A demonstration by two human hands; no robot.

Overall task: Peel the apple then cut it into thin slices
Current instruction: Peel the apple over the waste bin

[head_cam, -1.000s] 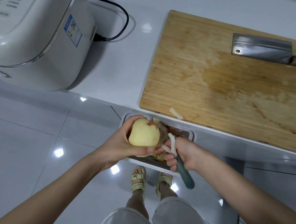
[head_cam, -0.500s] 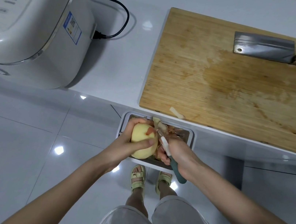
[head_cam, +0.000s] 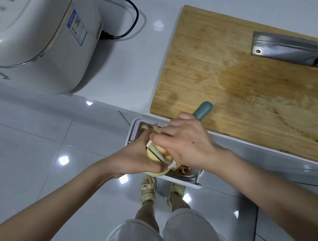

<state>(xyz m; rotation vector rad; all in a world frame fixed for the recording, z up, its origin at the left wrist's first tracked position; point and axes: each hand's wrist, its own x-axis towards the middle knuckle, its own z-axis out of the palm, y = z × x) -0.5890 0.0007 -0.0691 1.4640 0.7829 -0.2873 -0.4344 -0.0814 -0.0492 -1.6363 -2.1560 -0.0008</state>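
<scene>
My left hand (head_cam: 137, 157) grips the pale, mostly peeled apple (head_cam: 153, 156) from below, over the bin. My right hand (head_cam: 185, 143) lies over the apple and holds the peeler (head_cam: 162, 155); its white blade head rests on the fruit and its teal handle (head_cam: 203, 110) points up toward the cutting board. A pale strip of peel (head_cam: 161, 173) curls under the apple. Most of the apple is hidden by both hands.
A white bin (head_cam: 196, 182) with peels stands on the floor below the counter edge. The wooden cutting board (head_cam: 261, 90) carries a cleaver (head_cam: 284, 48) at its far right. A white rice cooker (head_cam: 29, 18) with a black cord (head_cam: 133, 13) sits at the left. My sandalled feet (head_cam: 148, 191) are below.
My right hand has swung over the top of the apple, so the peeler handle now points up toward the board instead of down. The apple sits lower in my left hand.
</scene>
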